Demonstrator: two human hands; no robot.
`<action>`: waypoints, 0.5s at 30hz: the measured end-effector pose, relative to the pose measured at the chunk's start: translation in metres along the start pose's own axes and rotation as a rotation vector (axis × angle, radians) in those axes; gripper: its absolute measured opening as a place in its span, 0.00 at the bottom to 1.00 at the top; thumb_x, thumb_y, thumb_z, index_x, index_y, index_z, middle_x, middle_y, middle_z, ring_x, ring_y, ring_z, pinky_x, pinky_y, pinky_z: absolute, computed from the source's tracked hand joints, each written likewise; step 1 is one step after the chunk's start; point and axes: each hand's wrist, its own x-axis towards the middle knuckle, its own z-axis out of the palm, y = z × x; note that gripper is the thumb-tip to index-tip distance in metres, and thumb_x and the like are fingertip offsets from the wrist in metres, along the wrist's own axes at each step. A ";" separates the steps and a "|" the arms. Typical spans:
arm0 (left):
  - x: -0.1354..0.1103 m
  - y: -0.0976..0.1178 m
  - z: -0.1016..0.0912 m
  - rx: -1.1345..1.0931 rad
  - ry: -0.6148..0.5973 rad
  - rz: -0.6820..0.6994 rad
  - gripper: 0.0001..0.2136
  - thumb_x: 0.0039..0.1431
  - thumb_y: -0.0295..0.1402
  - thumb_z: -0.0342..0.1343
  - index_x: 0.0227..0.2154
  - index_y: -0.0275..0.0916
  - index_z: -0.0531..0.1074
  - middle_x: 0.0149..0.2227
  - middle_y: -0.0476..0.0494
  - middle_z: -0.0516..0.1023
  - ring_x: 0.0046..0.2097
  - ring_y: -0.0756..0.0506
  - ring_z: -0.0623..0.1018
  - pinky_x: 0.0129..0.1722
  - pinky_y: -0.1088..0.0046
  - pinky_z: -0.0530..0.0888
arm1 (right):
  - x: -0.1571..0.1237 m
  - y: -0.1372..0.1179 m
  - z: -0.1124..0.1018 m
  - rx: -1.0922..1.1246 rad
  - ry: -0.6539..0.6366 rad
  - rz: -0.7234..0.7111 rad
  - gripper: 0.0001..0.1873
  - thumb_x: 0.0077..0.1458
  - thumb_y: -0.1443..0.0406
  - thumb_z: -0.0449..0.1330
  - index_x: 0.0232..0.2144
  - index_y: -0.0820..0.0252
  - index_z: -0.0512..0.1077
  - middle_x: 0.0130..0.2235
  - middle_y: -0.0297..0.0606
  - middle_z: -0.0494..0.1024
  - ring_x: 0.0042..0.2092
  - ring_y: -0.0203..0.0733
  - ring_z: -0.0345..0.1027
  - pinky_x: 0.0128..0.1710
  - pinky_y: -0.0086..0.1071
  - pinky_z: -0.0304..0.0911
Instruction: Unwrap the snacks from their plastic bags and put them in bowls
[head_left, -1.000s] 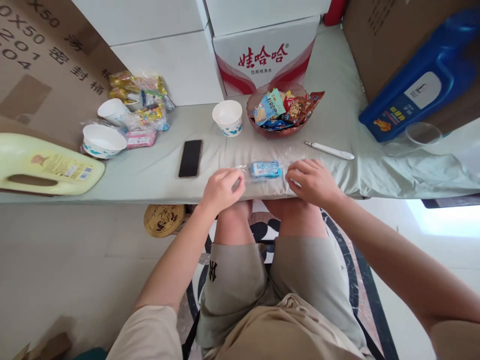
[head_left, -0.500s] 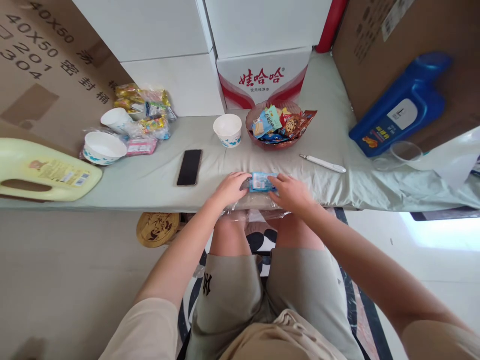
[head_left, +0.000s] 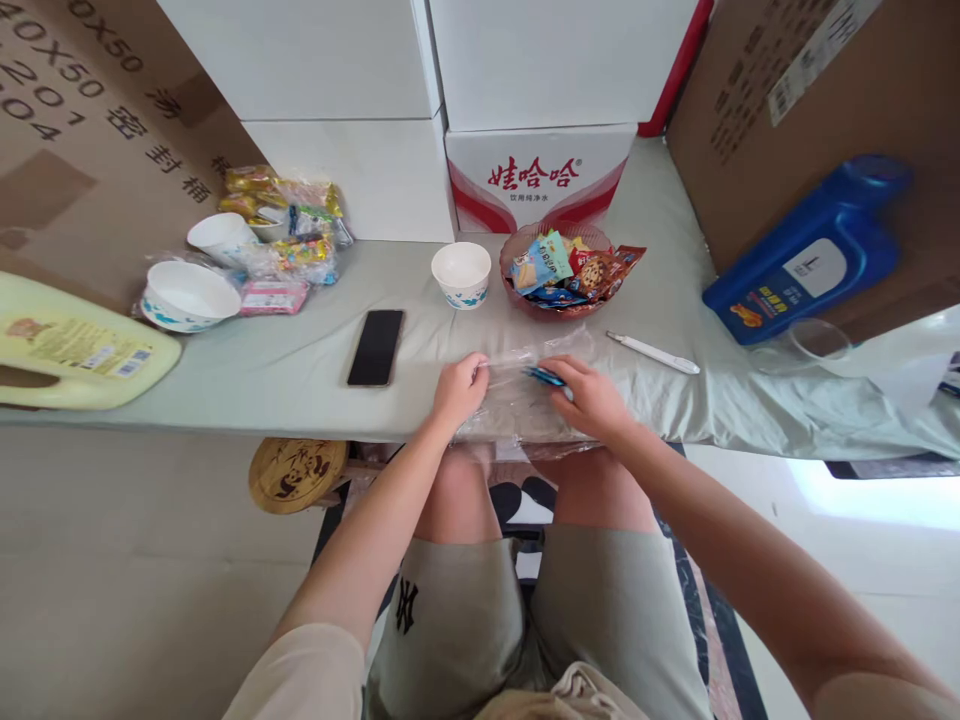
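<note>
Near the front edge of the cloth-covered surface, my left hand (head_left: 460, 388) is closed on the left side of a clear plastic bag (head_left: 504, 402). The thin, crinkled bag lies spread between my hands, its lower edge hanging over the table edge. My right hand (head_left: 587, 396) pinches a small blue packet (head_left: 545, 376), which I see nearly edge-on above the bag. Most of the packet's print is hidden by my fingers and its tilt. Behind my hands stand a white paper bowl (head_left: 461, 276) and a pinkish glass bowl (head_left: 559, 309) heaped with snack packets (head_left: 541, 264).
A black phone (head_left: 376, 347) lies to the left, a white pen-like tool (head_left: 652, 352) to the right. A blue bottle (head_left: 817, 250) and a clear cup (head_left: 814, 345) stand at the far right. At the left are a yellow jug (head_left: 82, 345), paper bowls (head_left: 189, 297) and bagged snacks (head_left: 296, 255).
The blue packet, flat between both hands before, is now tilted in my right hand. My left hand has let go of it and grips the clear bag, which is spread wider.
</note>
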 end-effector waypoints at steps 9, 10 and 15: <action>-0.007 0.000 0.006 0.278 -0.044 0.058 0.13 0.65 0.31 0.47 0.43 0.41 0.77 0.30 0.44 0.81 0.34 0.44 0.79 0.35 0.69 0.65 | 0.010 0.006 -0.052 -0.191 0.127 -0.075 0.18 0.64 0.63 0.51 0.53 0.57 0.73 0.49 0.44 0.81 0.47 0.51 0.77 0.48 0.43 0.69; -0.006 -0.001 0.006 0.271 -0.038 0.059 0.13 0.65 0.31 0.46 0.43 0.40 0.77 0.30 0.44 0.81 0.34 0.43 0.79 0.34 0.69 0.64 | 0.016 0.009 -0.064 -0.189 0.180 -0.084 0.19 0.65 0.62 0.50 0.54 0.57 0.72 0.49 0.45 0.81 0.48 0.51 0.76 0.47 0.43 0.69; -0.003 -0.003 0.007 0.251 -0.025 0.049 0.13 0.64 0.31 0.47 0.40 0.41 0.77 0.28 0.45 0.79 0.32 0.44 0.77 0.33 0.69 0.63 | 0.081 0.026 -0.101 -0.392 0.155 -0.102 0.21 0.62 0.64 0.51 0.55 0.56 0.71 0.54 0.48 0.78 0.53 0.58 0.73 0.49 0.49 0.67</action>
